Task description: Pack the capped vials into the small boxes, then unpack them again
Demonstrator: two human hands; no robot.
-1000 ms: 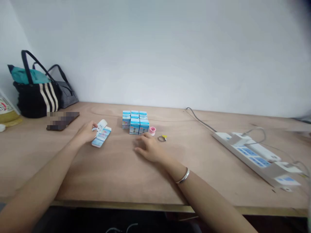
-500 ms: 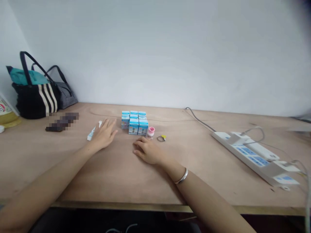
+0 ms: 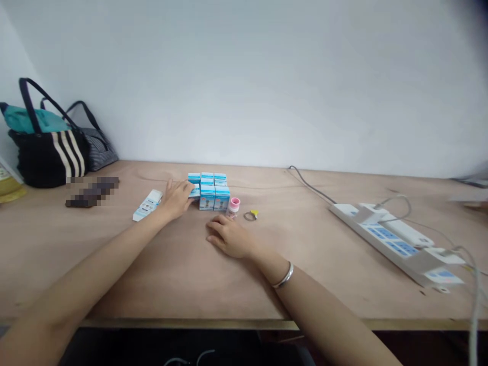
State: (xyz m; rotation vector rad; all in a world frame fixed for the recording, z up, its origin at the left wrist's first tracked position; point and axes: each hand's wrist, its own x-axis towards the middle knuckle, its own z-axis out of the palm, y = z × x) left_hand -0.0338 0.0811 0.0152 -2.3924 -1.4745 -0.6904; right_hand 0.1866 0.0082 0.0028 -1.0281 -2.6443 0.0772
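Several small blue-and-white cartons point(image 3: 211, 195) stand packed together in a block in the middle of the wooden table. My left hand point(image 3: 176, 199) is at the block's left side, its fingers around a carton point(image 3: 194, 191). A flat, long white-and-blue carton point(image 3: 148, 205) lies apart, left of that hand. My right hand point(image 3: 229, 236) rests on the table just in front of the block, holding nothing. Close to its fingers stand a pink-capped bottle point(image 3: 234, 205) and a metal ring with a yellow tag point(image 3: 251, 216).
A white power strip point(image 3: 381, 236) with cables lies at the right. At the back left stand a striped black bag point(image 3: 48, 160) and a grey bag point(image 3: 97, 147). A censored dark phone point(image 3: 91, 195) lies in front of them. The table's front edge runs below my arms.
My left hand has moved right, from the flat carton to the block. The flat carton now lies alone, and the pink-capped bottle stands upright. My right hand has barely moved.
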